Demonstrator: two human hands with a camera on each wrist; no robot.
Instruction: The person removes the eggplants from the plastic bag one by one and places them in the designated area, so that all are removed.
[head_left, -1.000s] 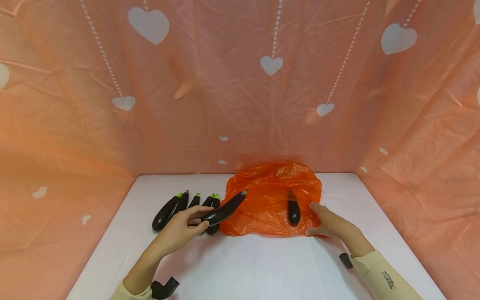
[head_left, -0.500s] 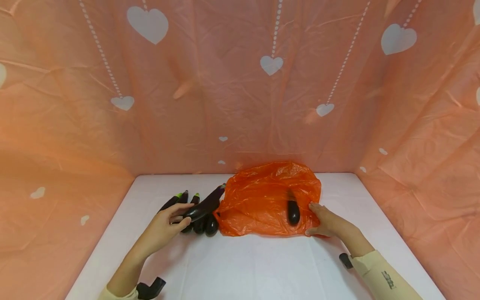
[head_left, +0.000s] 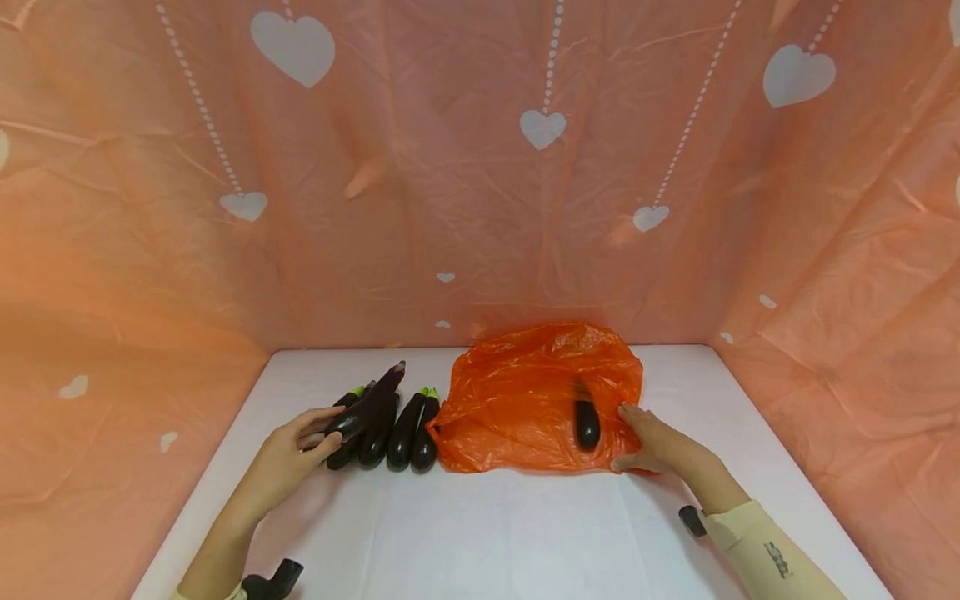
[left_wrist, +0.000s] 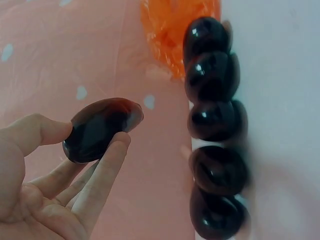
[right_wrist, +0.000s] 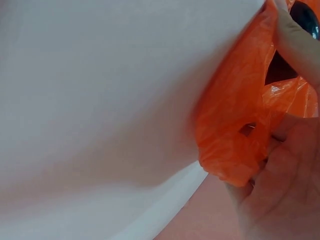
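My left hand pinches a dark eggplant by its fat rounded end, thumb on one side and fingers on the other. In the left wrist view this held eggplant is raised apart from the row. Several more eggplants lie side by side at the table's left, some with green stems. My right hand holds the right side of an orange plastic bag, thumb and fingers spread at its mouth. Fingertips are partly hidden by the bag. Another eggplant lies in the bag, its stem end blurred by plastic.
A white table carries everything. Pink-orange sheeting with white hearts rises at the back and both sides. Black wrist-worn devices show at both sleeves.
My left hand, gripping the eggplant, has moved left from beside the bag to over the left part of the row. My right hand and the bag have stayed in place.
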